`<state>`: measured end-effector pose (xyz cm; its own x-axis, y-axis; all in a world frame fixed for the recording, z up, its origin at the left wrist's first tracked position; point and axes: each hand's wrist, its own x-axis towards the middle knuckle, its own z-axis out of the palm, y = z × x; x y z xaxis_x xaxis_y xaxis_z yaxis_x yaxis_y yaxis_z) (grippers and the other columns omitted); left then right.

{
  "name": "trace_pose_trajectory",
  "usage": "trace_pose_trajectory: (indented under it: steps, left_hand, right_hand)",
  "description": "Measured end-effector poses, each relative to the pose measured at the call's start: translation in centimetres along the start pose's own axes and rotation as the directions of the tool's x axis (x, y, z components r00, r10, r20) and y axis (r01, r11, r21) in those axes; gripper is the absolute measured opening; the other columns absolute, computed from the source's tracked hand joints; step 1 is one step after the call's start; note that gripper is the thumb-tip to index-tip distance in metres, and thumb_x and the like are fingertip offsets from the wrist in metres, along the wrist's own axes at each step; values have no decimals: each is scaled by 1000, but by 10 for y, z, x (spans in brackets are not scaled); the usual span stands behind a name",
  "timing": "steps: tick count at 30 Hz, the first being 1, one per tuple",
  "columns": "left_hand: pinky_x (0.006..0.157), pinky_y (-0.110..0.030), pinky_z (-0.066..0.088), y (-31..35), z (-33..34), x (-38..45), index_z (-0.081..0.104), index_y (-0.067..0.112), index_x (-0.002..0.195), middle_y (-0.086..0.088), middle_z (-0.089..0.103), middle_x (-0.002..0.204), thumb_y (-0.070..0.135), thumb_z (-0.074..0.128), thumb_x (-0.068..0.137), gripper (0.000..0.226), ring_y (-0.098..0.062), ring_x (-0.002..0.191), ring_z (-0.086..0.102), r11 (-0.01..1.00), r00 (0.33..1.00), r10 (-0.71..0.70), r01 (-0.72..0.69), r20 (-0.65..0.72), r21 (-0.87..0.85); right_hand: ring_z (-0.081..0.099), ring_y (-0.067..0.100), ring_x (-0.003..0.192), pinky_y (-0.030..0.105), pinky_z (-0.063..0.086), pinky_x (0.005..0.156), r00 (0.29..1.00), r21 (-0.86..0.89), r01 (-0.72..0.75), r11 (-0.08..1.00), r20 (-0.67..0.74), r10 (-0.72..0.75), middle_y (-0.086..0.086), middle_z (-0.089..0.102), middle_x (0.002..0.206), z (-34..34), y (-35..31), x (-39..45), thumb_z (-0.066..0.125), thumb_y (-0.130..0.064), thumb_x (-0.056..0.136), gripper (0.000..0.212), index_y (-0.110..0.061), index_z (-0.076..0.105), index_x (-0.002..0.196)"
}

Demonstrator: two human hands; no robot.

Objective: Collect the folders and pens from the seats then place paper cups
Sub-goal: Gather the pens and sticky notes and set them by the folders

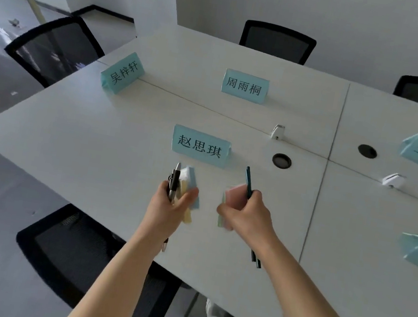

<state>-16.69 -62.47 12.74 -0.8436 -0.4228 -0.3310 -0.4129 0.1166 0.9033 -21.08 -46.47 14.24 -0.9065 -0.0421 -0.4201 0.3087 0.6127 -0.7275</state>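
**Both hands full at the near name card**

Just in front of the near name card (200,145), over the white table (80,142), the left hand (171,202) curls round pens (174,180) and pastel folders (190,191); the right hand (244,214) grips a pink folder stack (235,194) and a teal pen (248,181). Bundled so, likely to carry everything away together. No paper cups show.

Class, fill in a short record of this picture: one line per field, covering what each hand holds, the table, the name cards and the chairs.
left hand: grips pens and a stack of coloured cards
right hand: grips a teal pen and pink cards
table: white, with two round cable holes
name cards: five light blue ones standing on the table, nearest one just beyond the hands
chairs: four black mesh ones around the table
paper cups: none in view
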Motion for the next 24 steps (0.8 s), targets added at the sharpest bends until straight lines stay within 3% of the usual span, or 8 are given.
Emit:
trace_pose_trajectory:
  steps: [7, 11, 13, 16, 20, 24]
  left_hand:
    - [42, -18, 32, -40, -19, -97, 52, 14, 98, 5, 48, 65, 33, 65, 91, 24, -4, 46, 42, 1000, 991, -6, 8, 132, -14]
    - [45, -21, 32, -42, -20, -140, 52, 13, 101, 4, 49, 67, 38, 64, 91, 29, -8, 49, 42, 1000, 984, 10, -15, 179, 28]
    - [44, -22, 32, -42, -12, -157, 52, 14, 101, 4, 48, 67, 38, 65, 90, 29, -9, 49, 41, 999, 980, 8, -16, 200, 36]
    - [40, -22, 31, -42, 11, -184, 51, 17, 95, 1, 47, 67, 37, 65, 90, 25, -12, 47, 39, 999, 969, 16, -28, 246, 46]
    - [49, -28, 34, -40, 58, -221, 49, 21, 92, -2, 50, 72, 38, 66, 89, 25, -16, 54, 43, 993, 937, 54, -87, 344, 82]
    - [54, -30, 37, -37, 124, -275, 51, 18, 100, 1, 52, 78, 36, 67, 88, 27, -16, 61, 49, 986, 896, 89, -142, 434, 91]
  right_hand:
    - [55, 19, 96, 29, 46, 76, 996, 105, -62, 993, -59, 68, 0, 55, 112, 24, 52, -110, 74, -36, 76, 60, -14, 43, 122]
    - [57, 19, 96, 25, 42, 64, 986, 186, -89, 978, -120, 112, 0, 58, 112, 18, 77, -159, 73, -38, 76, 57, -15, 44, 120]
    - [58, 18, 97, 25, 45, 66, 978, 227, -97, 969, -159, 135, -1, 59, 109, 10, 92, -180, 73, -39, 75, 57, -16, 45, 118]
    - [58, 18, 97, 31, 51, 78, 958, 273, -116, 955, -222, 179, -4, 56, 105, -11, 117, -207, 73, -41, 75, 56, -16, 44, 116]
    - [58, 16, 92, 30, 51, 76, 919, 330, -130, 935, -315, 239, -10, 53, 94, -50, 160, -244, 72, -41, 75, 52, -17, 44, 112]
    - [59, 16, 91, 28, 49, 73, 868, 393, -147, 908, -389, 309, -3, 57, 101, -98, 220, -288, 74, -40, 75, 51, -17, 44, 110]
